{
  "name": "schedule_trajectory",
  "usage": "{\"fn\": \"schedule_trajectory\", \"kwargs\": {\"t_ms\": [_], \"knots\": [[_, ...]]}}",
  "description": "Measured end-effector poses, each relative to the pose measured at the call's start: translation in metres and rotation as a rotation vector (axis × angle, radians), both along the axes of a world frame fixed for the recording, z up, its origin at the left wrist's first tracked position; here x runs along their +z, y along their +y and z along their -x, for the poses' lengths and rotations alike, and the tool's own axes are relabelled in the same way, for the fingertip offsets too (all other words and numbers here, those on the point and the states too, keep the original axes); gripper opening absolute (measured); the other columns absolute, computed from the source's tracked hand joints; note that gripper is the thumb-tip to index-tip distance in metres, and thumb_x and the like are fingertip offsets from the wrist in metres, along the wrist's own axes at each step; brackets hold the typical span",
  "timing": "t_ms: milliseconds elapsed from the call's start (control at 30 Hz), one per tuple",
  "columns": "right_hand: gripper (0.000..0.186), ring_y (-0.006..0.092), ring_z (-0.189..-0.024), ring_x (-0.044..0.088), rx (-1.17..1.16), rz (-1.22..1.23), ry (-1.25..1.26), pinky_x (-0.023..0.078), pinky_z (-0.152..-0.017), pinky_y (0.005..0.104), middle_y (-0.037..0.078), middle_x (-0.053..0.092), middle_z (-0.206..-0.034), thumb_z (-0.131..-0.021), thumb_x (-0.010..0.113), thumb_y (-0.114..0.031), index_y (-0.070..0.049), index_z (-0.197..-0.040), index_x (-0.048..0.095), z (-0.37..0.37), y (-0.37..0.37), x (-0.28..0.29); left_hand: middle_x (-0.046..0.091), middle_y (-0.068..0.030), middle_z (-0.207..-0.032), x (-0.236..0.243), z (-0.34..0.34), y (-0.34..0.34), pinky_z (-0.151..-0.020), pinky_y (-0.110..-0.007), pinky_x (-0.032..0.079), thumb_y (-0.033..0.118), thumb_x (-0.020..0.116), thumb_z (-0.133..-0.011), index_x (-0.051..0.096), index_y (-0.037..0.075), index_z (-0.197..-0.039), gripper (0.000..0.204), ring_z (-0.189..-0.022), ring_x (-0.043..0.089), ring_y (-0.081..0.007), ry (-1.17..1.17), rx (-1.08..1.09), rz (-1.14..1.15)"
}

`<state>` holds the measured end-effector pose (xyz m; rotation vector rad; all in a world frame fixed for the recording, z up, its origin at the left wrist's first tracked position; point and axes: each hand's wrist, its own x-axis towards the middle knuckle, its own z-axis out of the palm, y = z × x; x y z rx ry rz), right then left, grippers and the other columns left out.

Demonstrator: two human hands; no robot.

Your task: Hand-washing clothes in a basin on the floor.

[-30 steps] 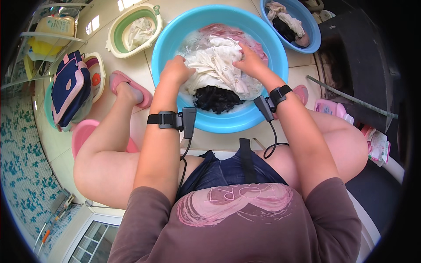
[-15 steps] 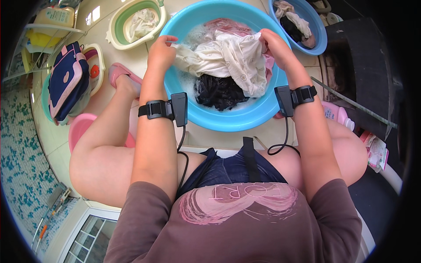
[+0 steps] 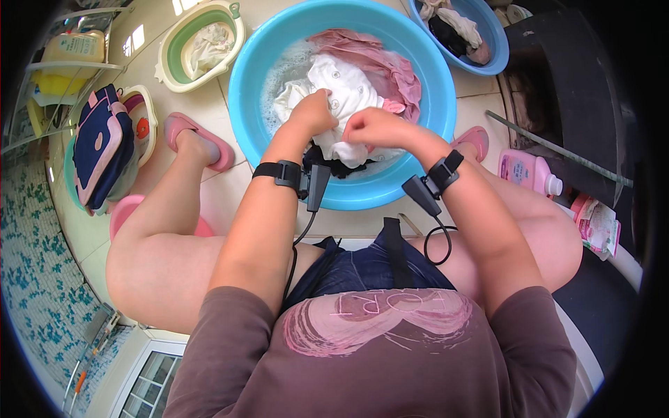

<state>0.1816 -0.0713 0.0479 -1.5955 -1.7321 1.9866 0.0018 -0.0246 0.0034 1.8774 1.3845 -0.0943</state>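
Note:
A large blue basin (image 3: 240,104) stands in front of me with sudsy water in it. A wet white garment (image 3: 341,80) with small printed motifs lies bunched in the basin. My left hand (image 3: 313,113) is closed on its near left part, fingertips partly hidden. Just to the right, my right hand (image 3: 378,128) has its fingers curled and pinches the same white garment. A pink garment (image 3: 387,66) spreads behind it in the water. Black cloth (image 3: 333,164) shows below my hands, mostly covered by the white one.
A green and cream basin (image 3: 169,56) with pale cloth stands at the far left, a smaller blue basin (image 3: 500,52) with clothes at the far right. A navy backpack (image 3: 104,150) sits left. A pink bottle (image 3: 526,171) stands by my right leg, near a dark cabinet (image 3: 571,90).
Both hands have come together and nearer to me, from holding the white garment spread wide. The garment has dropped lower and bunched up, baring more pink cloth behind it.

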Motion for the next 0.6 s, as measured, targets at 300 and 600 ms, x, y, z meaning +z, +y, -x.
{"fn": "schedule_trajectory", "kwargs": {"t_ms": [300,600], "knots": [[0.054,0.0192,-0.066,0.063,-0.482,-0.005,-0.235,0.050,-0.066,0.0316,0.010,0.066,-0.078,-0.089,0.055,-0.052,0.000,-0.098,0.066,-0.051,0.025,-0.038,0.059,0.0011,-0.081,0.074,-0.007,0.002,-0.062,-0.022,0.038,0.010,0.058,-0.074,0.064,0.006,-0.088,0.016,-0.070,0.049,-0.0064,-0.705,0.341,0.397],[0.038,0.0126,-0.085,0.063,-0.621,0.092,0.590,0.054,-0.074,0.0273,0.006,0.063,-0.097,-0.086,0.067,-0.022,-0.004,-0.118,0.055,-0.039,0.064,0.046,0.064,-0.0058,-0.091,0.174,0.010,0.004,-0.075,-0.024,0.046,-0.003,0.049,-0.075,0.061,-0.001,-0.099,0.027,-0.081,0.059,-0.0127,-1.441,0.384,0.298]]}}
